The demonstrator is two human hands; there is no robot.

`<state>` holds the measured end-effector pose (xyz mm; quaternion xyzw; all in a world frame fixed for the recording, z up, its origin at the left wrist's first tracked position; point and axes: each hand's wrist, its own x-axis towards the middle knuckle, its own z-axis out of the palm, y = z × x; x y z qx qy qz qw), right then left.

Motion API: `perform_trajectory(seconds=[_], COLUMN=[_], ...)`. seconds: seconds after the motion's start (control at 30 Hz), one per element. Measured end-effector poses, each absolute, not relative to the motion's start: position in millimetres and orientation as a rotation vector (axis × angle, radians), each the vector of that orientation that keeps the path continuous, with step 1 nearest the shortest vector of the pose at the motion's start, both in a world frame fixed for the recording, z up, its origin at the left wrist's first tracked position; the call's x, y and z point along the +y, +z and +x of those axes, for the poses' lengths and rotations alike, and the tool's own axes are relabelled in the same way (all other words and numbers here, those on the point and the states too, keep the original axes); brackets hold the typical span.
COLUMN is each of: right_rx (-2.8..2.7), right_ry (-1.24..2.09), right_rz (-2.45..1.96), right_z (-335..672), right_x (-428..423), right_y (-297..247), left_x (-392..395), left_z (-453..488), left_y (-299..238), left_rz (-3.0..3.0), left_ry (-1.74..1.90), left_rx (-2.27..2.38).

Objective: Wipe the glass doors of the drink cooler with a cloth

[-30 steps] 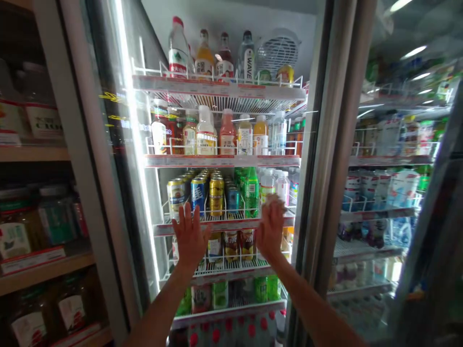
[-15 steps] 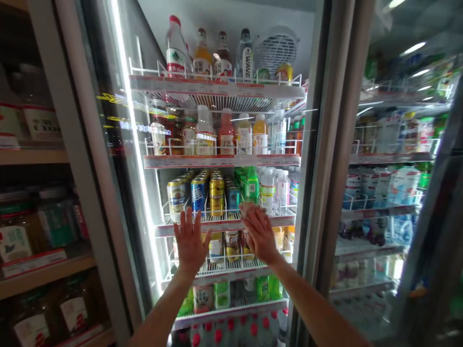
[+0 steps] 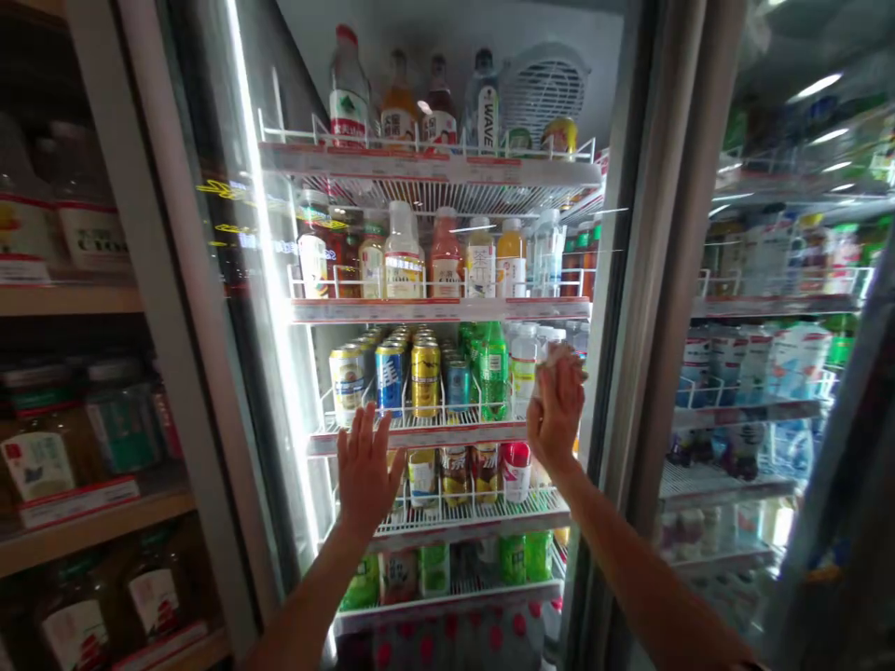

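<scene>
My left hand [image 3: 367, 473] is raised with its fingers stretched, palm toward the glass door [image 3: 447, 522] of a lit drinks fridge; it holds nothing. Further right and a little higher is my right hand [image 3: 557, 415], its fingers bent over a crumpled pale cloth [image 3: 559, 359] against the glass. Much of the cloth is hidden behind the fingers. Through the glass, a blue can [image 3: 390, 377] and a gold can [image 3: 425, 376] show above my left hand. A green bottle [image 3: 493, 373] stands left of the cloth.
A metal door frame [image 3: 657, 308] runs down the right side, and another frame [image 3: 160, 308] stands at left. Bottles fill the wooden shelf [image 3: 76, 300] on the left. Further drinks show behind glass on the right. Yellow reflections [image 3: 230, 191] lie on the door.
My right hand has moved right and up across the glass with the cloth. My left hand stays in nearly the same place. The view has shifted slightly.
</scene>
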<state>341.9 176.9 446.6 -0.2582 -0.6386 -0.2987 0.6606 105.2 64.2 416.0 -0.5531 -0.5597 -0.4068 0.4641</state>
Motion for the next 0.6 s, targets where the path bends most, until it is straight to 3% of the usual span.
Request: perform_trajectory(seconds=[0.23,0.4,0.6], right_rx=[-1.912,-1.388,-1.879], right_ry=[-0.793,-0.650,-0.768], right_rz=[-0.301,-0.560,-0.315], right_z=[317.6,327.6,311.3], right_x=[164.4,177.0,166.6], right_y=[444.0,472.5,462.9], left_x=[61.6,59.8,53.5], left_z=[87.4,88.4,89.6], left_y=[428.5,427.7,429.3], left_rz=[-1.231,-1.270,-1.277], left_ry=[-1.069,-1.055,-1.059], left_rx=[-1.520,-1.557,-1.569])
